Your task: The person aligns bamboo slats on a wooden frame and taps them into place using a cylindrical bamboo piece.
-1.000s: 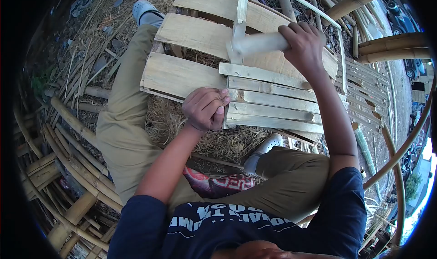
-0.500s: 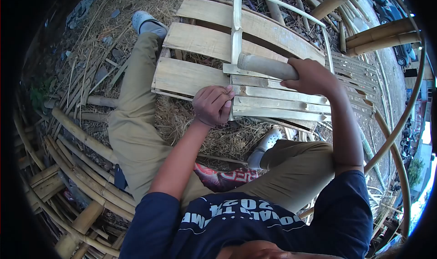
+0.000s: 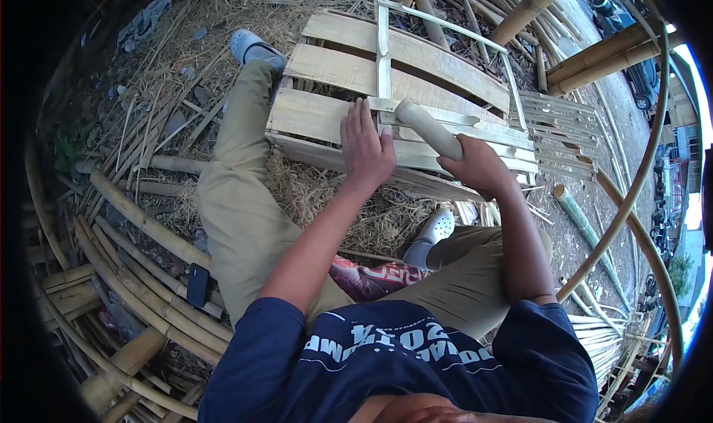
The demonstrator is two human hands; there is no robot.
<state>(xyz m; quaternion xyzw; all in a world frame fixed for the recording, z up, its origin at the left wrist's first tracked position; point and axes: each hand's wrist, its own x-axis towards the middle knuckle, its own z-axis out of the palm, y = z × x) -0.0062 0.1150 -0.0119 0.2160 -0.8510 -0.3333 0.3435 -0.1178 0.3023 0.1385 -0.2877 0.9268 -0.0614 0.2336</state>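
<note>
Bamboo makes up the slatted panel (image 3: 349,70) lying on the straw-covered ground (image 3: 327,193) in front of you, propped between your outstretched legs. Your left hand (image 3: 365,147) rests flat on it, fingers spread and pointing away from you, pressing on a wide slat near the thin upright strip (image 3: 383,48) that crosses the panel; it holds nothing. Your right hand (image 3: 479,169) is wrapped tightly around the lower end of a pale wooden mallet (image 3: 429,128), whose thick end angles up and to the left and sits just above the narrow slats at the panel's near right edge. Whether the mallet touches the slats is not clear.

Your legs, in tan trousers, bracket the panel, with one grey clog (image 3: 251,46) beyond its far left corner and the other (image 3: 437,230) just below its near edge. A dark phone (image 3: 197,285) lies beside your left thigh. Loose bamboo poles (image 3: 141,222) are heaped to the left, and long bent poles (image 3: 631,200) arc along the right.
</note>
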